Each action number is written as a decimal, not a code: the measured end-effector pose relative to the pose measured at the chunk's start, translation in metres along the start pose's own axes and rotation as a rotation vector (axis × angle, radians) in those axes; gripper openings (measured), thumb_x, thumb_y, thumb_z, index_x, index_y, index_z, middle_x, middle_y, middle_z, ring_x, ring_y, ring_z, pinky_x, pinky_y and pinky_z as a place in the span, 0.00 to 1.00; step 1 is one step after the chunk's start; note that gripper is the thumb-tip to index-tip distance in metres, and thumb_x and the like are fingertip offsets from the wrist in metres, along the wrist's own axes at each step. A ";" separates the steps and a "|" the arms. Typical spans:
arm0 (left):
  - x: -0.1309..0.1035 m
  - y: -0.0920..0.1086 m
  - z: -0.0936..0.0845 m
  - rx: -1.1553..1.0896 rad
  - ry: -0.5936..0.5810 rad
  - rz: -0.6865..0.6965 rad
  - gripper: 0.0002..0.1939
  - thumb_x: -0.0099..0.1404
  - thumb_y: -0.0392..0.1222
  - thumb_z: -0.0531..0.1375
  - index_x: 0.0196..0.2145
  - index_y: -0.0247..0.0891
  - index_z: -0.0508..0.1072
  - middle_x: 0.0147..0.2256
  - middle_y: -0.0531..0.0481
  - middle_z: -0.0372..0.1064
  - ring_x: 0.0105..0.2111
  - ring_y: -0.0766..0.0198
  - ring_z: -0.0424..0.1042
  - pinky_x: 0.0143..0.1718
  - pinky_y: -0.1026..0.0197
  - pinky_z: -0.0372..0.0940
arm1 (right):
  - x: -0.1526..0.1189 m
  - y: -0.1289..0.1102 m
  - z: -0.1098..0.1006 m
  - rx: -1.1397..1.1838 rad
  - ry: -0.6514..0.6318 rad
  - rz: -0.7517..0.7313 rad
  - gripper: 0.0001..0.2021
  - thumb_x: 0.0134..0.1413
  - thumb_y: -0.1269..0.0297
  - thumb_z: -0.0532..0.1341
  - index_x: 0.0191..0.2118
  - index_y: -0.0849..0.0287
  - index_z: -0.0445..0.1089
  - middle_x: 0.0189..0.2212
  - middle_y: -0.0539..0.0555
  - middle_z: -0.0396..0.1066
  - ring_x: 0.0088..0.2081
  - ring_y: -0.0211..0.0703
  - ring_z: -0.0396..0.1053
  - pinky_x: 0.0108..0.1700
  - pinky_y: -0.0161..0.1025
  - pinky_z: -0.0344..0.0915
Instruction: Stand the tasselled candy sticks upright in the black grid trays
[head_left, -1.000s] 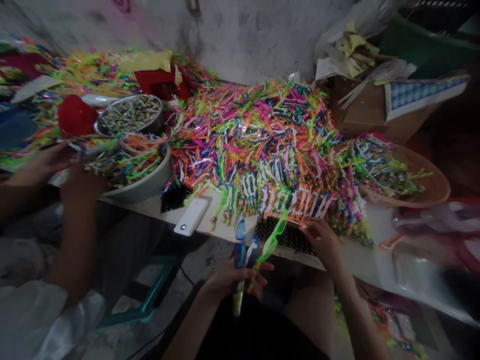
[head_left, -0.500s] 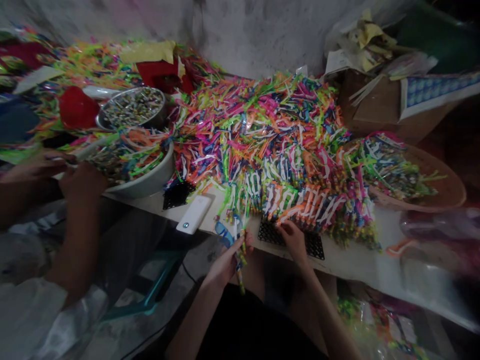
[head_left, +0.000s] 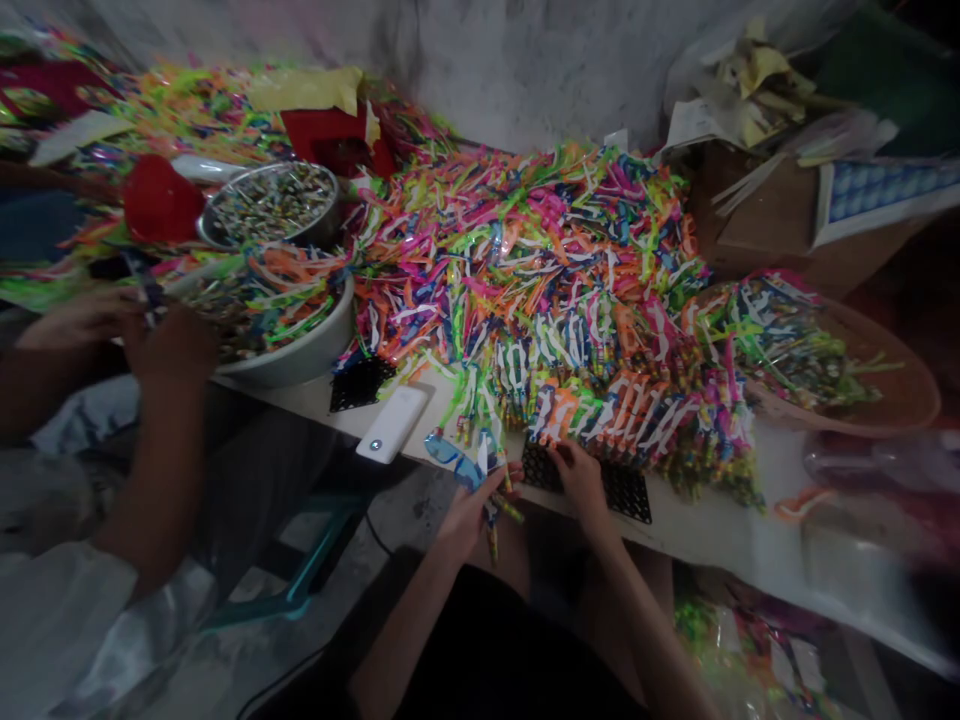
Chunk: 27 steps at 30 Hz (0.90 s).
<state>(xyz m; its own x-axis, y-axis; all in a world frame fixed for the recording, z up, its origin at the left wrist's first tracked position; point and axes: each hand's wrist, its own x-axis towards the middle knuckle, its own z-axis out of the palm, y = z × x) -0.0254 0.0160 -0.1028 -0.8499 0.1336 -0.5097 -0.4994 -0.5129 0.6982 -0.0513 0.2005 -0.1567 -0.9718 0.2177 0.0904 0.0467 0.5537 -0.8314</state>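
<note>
My left hand [head_left: 476, 505] is closed around a few small slim toys [head_left: 493, 535] with patterned yellow-green tubes. A blue translucent piece [head_left: 454, 460] and a white strip stick out above the fingers. Beyond the table's front edge, this hand hangs over my lap. My right hand [head_left: 581, 480] pinches at the near end of an orange-and-white strip piece [head_left: 555, 410], in the front of a row of similar pieces. Beneath this hand lies a black perforated mat [head_left: 626, 490]. Exactly what its fingertips grip is partly hidden.
A large heap of colourful strips [head_left: 525, 230] covers the table. White power bank [head_left: 392, 425], white basin [head_left: 300, 350], metal bowl [head_left: 274, 205] and red scoop [head_left: 161, 200] lie leftward. An orange basin [head_left: 892, 370] and cardboard box [head_left: 765, 220] stand right. A co-worker's hands [head_left: 172, 340] work left.
My left hand has shifted slightly right and down, and the pieces in it have tilted. My right hand stays at the row's front edge. The view has shifted slightly.
</note>
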 end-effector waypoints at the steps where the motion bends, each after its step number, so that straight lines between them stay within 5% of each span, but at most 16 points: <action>1: 0.000 -0.001 0.000 0.009 -0.011 0.003 0.19 0.52 0.43 0.67 0.41 0.33 0.72 0.42 0.41 0.74 0.43 0.53 0.74 0.35 0.60 0.73 | -0.001 0.000 0.002 0.003 0.008 0.002 0.19 0.54 0.48 0.52 0.35 0.59 0.71 0.32 0.58 0.76 0.33 0.48 0.73 0.37 0.41 0.68; 11: -0.010 0.000 0.000 0.096 -0.066 0.077 0.19 0.54 0.46 0.65 0.41 0.32 0.73 0.39 0.42 0.76 0.41 0.56 0.75 0.35 0.62 0.71 | -0.009 0.004 0.010 -0.012 0.052 0.021 0.21 0.55 0.47 0.51 0.37 0.60 0.70 0.33 0.59 0.75 0.34 0.47 0.72 0.39 0.41 0.66; 16: 0.018 -0.025 -0.004 0.167 -0.080 0.130 0.19 0.53 0.49 0.65 0.38 0.35 0.74 0.40 0.42 0.75 0.40 0.55 0.75 0.37 0.58 0.71 | -0.009 0.001 0.014 0.015 0.115 0.026 0.22 0.54 0.46 0.51 0.36 0.60 0.70 0.33 0.59 0.74 0.34 0.48 0.72 0.40 0.41 0.66; 21: 0.050 -0.059 -0.011 0.209 -0.003 0.238 0.18 0.49 0.47 0.67 0.38 0.38 0.73 0.42 0.47 0.74 0.44 0.60 0.72 0.50 0.57 0.63 | -0.010 -0.002 0.017 0.026 0.152 0.035 0.21 0.53 0.48 0.51 0.36 0.62 0.69 0.34 0.62 0.74 0.37 0.49 0.71 0.42 0.44 0.65; 27: 0.050 -0.071 -0.011 0.224 0.009 0.286 0.16 0.54 0.47 0.64 0.40 0.39 0.72 0.46 0.48 0.72 0.48 0.61 0.69 0.54 0.56 0.60 | -0.010 -0.004 0.019 0.045 0.175 0.083 0.20 0.52 0.49 0.52 0.37 0.61 0.70 0.35 0.62 0.74 0.37 0.50 0.71 0.42 0.45 0.65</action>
<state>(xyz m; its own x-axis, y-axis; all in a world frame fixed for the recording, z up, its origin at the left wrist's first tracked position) -0.0308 0.0495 -0.1831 -0.9595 0.0039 -0.2817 -0.2672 -0.3297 0.9055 -0.0458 0.1804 -0.1645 -0.9099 0.3995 0.1116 0.1104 0.4927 -0.8632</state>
